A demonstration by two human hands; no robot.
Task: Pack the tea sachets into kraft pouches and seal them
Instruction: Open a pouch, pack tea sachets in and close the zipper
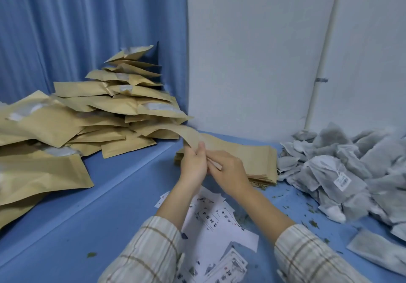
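Observation:
One flat kraft pouch (175,130) curves up and to the left from between my two hands. My left hand (194,164) pinches its near end with thumb and fingers. My right hand (228,170) grips the same end from the right, fingers curled at the pouch mouth. Both hands are just in front of a flat stack of empty kraft pouches (248,157) on the blue table. A loose heap of grey tea sachets (351,172) lies to the right. A big pile of filled kraft pouches (92,115) fills the left side.
White printed paper labels (211,221) lie scattered between my forearms near the front edge. Tea crumbs dot the blue table (109,194) on the right. A blue curtain hangs behind the pile and a white wall with a pipe (323,63) closes the back.

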